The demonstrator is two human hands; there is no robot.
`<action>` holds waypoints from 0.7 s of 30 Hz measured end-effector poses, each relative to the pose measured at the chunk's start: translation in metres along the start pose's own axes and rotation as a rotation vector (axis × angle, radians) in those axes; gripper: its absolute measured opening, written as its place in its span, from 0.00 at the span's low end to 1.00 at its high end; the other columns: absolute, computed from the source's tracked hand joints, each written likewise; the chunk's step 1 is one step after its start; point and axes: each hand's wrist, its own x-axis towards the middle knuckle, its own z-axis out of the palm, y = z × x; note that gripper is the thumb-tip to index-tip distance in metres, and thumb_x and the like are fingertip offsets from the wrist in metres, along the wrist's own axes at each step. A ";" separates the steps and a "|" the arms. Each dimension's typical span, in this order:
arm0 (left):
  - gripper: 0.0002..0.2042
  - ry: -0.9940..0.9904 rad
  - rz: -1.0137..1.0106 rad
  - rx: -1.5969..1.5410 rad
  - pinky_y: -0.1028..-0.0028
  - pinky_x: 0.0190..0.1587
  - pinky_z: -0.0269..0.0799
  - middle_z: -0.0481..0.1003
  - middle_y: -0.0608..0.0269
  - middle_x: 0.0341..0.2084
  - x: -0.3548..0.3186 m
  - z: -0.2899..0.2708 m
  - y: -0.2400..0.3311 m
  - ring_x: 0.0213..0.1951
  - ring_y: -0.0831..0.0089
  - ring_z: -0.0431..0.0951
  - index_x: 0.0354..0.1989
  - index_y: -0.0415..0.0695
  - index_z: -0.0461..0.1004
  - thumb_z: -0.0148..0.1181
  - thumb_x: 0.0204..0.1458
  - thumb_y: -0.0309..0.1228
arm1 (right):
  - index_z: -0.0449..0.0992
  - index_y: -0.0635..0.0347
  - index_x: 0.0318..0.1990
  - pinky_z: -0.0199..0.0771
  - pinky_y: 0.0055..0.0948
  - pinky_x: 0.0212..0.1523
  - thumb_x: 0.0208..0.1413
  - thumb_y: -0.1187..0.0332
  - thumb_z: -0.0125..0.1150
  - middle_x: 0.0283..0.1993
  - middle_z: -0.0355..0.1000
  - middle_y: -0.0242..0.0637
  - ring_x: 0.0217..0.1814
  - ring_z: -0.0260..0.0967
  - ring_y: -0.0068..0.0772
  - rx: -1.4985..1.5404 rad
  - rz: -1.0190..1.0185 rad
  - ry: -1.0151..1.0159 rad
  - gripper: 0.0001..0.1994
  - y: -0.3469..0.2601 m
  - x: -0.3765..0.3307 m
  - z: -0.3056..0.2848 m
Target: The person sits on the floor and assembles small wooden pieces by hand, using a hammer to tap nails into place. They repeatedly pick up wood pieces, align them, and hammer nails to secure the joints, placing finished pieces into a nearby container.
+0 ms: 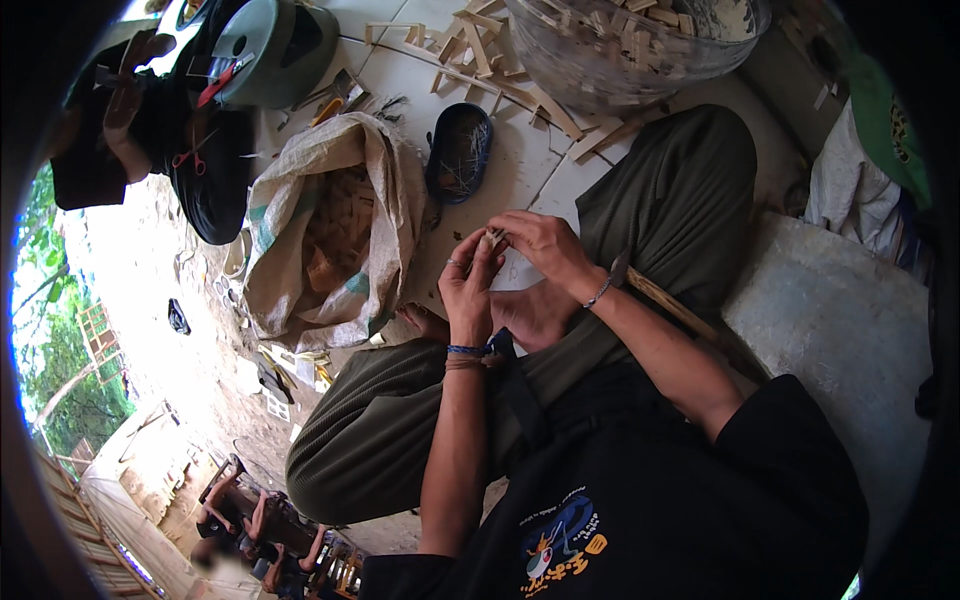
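Observation:
My left hand (468,288) and my right hand (543,246) meet in front of my crossed legs. Between their fingertips they pinch a small pale wooden piece (491,238), mostly covered by the fingers. Just beyond them on the tiles lies a blue oval tray (434,165) with thin nails in it. A hammer (665,298) with a wooden handle rests by my right forearm, its head close to the wrist. Left of my hands stands a woven sack (398,205), its mouth wide, holding many small wooden blocks (345,215).
A clear plastic basin (600,78) full of wood pieces stands at the far side. Joined wooden strips (478,50) lie scattered beside it. Far left, another person sits near red-handled scissors (188,158) and a grey-green rounded container (300,50). More people (255,525) sit at lower left.

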 end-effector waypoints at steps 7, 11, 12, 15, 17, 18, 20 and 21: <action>0.17 0.011 -0.042 0.003 0.77 0.47 0.77 0.81 0.63 0.51 -0.001 0.000 0.004 0.52 0.72 0.83 0.61 0.39 0.76 0.62 0.69 0.33 | 0.81 0.56 0.54 0.83 0.41 0.44 0.61 0.75 0.63 0.51 0.81 0.41 0.47 0.81 0.51 0.016 0.011 -0.015 0.14 0.000 0.001 0.000; 0.17 0.008 -0.034 0.013 0.77 0.47 0.77 0.81 0.65 0.49 -0.001 0.002 0.005 0.49 0.75 0.83 0.61 0.39 0.76 0.63 0.68 0.33 | 0.80 0.56 0.54 0.83 0.41 0.44 0.60 0.75 0.63 0.51 0.81 0.42 0.47 0.81 0.51 0.020 0.011 -0.010 0.14 -0.002 0.002 -0.001; 0.17 0.015 -0.043 0.021 0.77 0.47 0.77 0.81 0.65 0.49 -0.001 0.002 0.006 0.48 0.76 0.82 0.61 0.40 0.76 0.63 0.68 0.34 | 0.80 0.56 0.53 0.83 0.41 0.43 0.60 0.75 0.63 0.51 0.81 0.41 0.47 0.80 0.51 0.024 0.013 -0.013 0.14 -0.003 0.002 -0.001; 0.17 0.027 -0.081 -0.070 0.76 0.48 0.78 0.81 0.66 0.48 -0.003 0.003 0.007 0.47 0.77 0.82 0.60 0.40 0.76 0.63 0.68 0.34 | 0.80 0.56 0.53 0.82 0.41 0.43 0.60 0.76 0.63 0.50 0.81 0.41 0.47 0.80 0.51 0.031 0.025 -0.025 0.13 -0.005 0.003 -0.003; 0.17 0.034 -0.100 -0.096 0.76 0.48 0.79 0.80 0.66 0.48 -0.004 0.003 0.007 0.47 0.77 0.81 0.60 0.40 0.76 0.63 0.68 0.34 | 0.80 0.56 0.52 0.82 0.41 0.42 0.60 0.76 0.63 0.49 0.81 0.41 0.46 0.80 0.51 0.031 0.035 -0.043 0.13 -0.006 0.003 -0.005; 0.16 0.037 -0.107 -0.114 0.76 0.48 0.79 0.80 0.65 0.48 -0.004 0.003 0.007 0.47 0.77 0.81 0.60 0.40 0.76 0.63 0.68 0.34 | 0.80 0.56 0.52 0.82 0.41 0.42 0.60 0.76 0.63 0.49 0.81 0.41 0.46 0.80 0.51 0.034 0.034 -0.038 0.13 -0.007 0.003 -0.005; 0.16 0.033 -0.092 -0.094 0.76 0.48 0.79 0.80 0.66 0.48 -0.004 0.002 0.007 0.47 0.77 0.81 0.60 0.40 0.76 0.63 0.68 0.34 | 0.80 0.56 0.51 0.81 0.41 0.41 0.60 0.76 0.64 0.48 0.81 0.40 0.46 0.80 0.51 0.040 0.028 -0.028 0.13 -0.007 0.003 -0.005; 0.16 0.030 -0.085 -0.088 0.76 0.48 0.79 0.81 0.66 0.48 -0.004 0.002 0.007 0.47 0.77 0.81 0.60 0.40 0.76 0.63 0.68 0.33 | 0.80 0.56 0.51 0.81 0.41 0.41 0.60 0.76 0.64 0.48 0.81 0.40 0.45 0.80 0.51 0.042 0.026 -0.021 0.13 -0.007 0.003 -0.004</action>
